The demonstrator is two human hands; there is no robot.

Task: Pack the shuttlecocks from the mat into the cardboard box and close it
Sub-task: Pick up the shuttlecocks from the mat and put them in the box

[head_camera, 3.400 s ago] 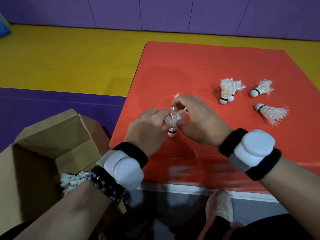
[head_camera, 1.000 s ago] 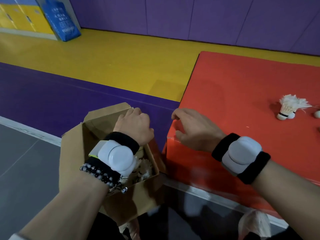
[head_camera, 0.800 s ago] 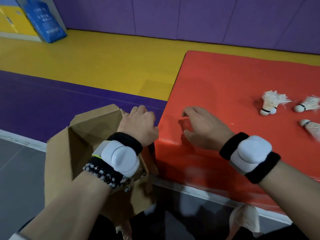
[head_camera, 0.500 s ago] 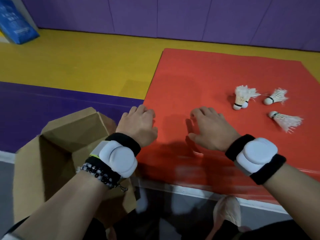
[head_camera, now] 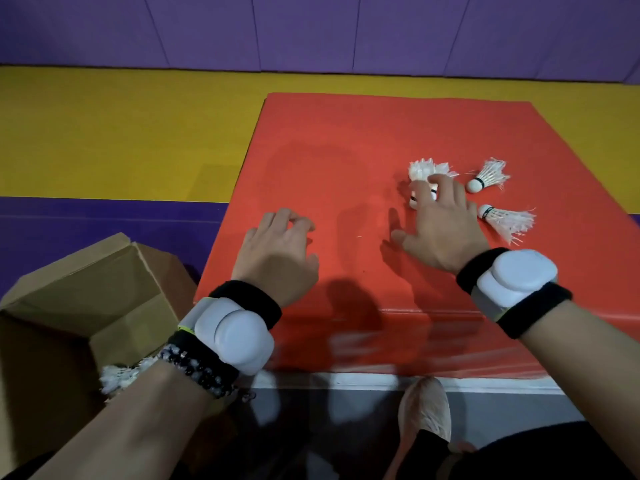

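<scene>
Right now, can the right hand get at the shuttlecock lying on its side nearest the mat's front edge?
Probably yes: the right hand is spread over the red mat, and that shuttlecock lies bare just beside it, nothing between.

A purple padded wall [head_camera: 311, 29] ran across the far side, split into wide panels by thin, slightly slanting seams [head_camera: 356, 32]. Below it lay a broad yellow floor [head_camera: 121, 133], matte and evenly lit, with a faintly darker square patch [head_camera: 211, 178] near its front edge. In front of the yellow came a purple band [head_camera: 104, 216] of floor on the left. Nearest the camera the grey floor [head_camera: 346, 403] was dim and shadowed, edged by a white line [head_camera: 381, 379].
</scene>
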